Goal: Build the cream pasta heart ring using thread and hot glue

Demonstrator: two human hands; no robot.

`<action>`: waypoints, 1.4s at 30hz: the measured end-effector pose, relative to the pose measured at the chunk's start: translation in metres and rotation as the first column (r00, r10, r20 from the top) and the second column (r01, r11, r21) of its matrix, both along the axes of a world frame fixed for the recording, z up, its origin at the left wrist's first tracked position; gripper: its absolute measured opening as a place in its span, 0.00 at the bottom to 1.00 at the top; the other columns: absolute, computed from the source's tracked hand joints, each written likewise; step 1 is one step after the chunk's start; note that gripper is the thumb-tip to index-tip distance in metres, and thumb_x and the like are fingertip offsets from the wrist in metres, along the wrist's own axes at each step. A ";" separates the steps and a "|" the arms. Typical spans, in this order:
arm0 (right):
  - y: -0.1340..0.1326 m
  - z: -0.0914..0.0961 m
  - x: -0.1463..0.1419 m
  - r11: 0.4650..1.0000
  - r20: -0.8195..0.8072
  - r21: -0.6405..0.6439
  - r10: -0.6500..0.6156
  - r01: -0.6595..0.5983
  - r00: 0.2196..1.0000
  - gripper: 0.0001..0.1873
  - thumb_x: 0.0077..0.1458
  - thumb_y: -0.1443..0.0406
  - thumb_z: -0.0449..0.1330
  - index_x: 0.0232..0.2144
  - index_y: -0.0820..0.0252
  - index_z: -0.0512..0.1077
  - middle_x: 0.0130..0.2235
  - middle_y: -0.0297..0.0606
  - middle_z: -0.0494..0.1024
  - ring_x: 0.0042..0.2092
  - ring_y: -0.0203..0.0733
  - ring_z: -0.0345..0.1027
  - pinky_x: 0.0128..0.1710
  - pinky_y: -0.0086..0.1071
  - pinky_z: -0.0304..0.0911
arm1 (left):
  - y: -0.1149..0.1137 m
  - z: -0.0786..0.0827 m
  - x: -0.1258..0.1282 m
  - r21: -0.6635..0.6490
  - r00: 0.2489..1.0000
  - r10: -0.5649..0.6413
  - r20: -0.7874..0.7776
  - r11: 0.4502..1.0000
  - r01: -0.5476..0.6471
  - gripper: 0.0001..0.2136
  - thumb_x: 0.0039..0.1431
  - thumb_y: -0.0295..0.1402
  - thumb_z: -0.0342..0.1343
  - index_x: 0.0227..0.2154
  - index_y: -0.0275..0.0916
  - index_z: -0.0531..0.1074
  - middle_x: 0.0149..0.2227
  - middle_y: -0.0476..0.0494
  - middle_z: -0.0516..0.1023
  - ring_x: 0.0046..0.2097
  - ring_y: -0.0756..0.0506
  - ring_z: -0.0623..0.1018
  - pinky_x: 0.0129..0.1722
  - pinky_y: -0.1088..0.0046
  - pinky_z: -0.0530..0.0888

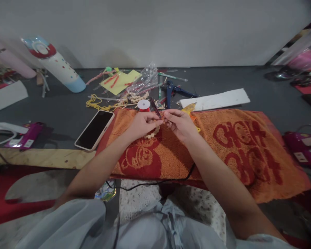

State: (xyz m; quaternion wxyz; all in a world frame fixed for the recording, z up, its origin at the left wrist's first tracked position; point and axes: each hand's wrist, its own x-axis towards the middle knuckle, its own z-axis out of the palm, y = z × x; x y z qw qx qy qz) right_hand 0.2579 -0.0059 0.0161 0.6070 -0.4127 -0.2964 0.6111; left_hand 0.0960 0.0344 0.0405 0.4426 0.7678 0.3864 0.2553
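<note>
Both my hands meet over the far edge of an orange and red towel (230, 145). My left hand (143, 123) is closed in a pinch on a string of small cream beads (152, 134), which hangs in a short curve below my fingers. My right hand (180, 123) is also closed in a pinch, touching the left hand's fingertips at the string's end. What the right fingers grip is too small to make out. A red ribbon spool (144, 105) stands just beyond my left hand.
A black phone (95, 130) lies at the towel's left edge. Beyond it lie yellow cord (95, 103), yellow paper (118, 82), a plastic bag (144, 79), a blue glue gun (174, 91) and a white strip (215, 99). A wooden board (41, 157) lies near left. Purple devices (299, 148) sit at both sides.
</note>
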 end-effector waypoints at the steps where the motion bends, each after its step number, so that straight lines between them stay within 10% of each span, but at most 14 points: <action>1: 0.000 0.000 0.000 1.000 0.002 -0.002 -0.003 0.003 1.000 0.15 0.35 0.59 0.76 0.26 0.56 0.78 0.24 0.28 0.76 0.25 0.27 0.64 0.24 0.24 0.62 | 0.001 0.000 -0.001 -0.009 1.000 0.001 0.015 1.000 -0.001 0.09 0.53 0.36 0.60 0.28 0.34 0.78 0.19 0.53 0.66 0.21 0.56 0.57 0.22 0.76 0.53; 22: -0.002 0.006 0.005 0.993 0.086 -0.051 0.111 -0.107 0.990 0.18 0.33 0.60 0.77 0.28 0.59 0.78 0.24 0.28 0.76 0.23 0.26 0.64 0.23 0.23 0.65 | 0.010 0.000 -0.010 -0.023 0.989 0.088 0.121 0.996 -0.086 0.11 0.46 0.40 0.61 0.23 0.35 0.72 0.17 0.53 0.63 0.21 0.56 0.59 0.21 0.78 0.54; 42: -0.007 0.011 0.000 0.935 0.164 -0.167 0.340 -0.314 0.926 0.21 0.22 0.61 0.79 0.21 0.62 0.75 0.19 0.31 0.76 0.21 0.30 0.68 0.21 0.24 0.65 | 0.000 0.010 -0.014 0.125 0.986 -0.168 -0.005 0.978 0.167 0.07 0.49 0.31 0.56 0.20 0.36 0.66 0.16 0.56 0.59 0.19 0.57 0.55 0.20 0.79 0.51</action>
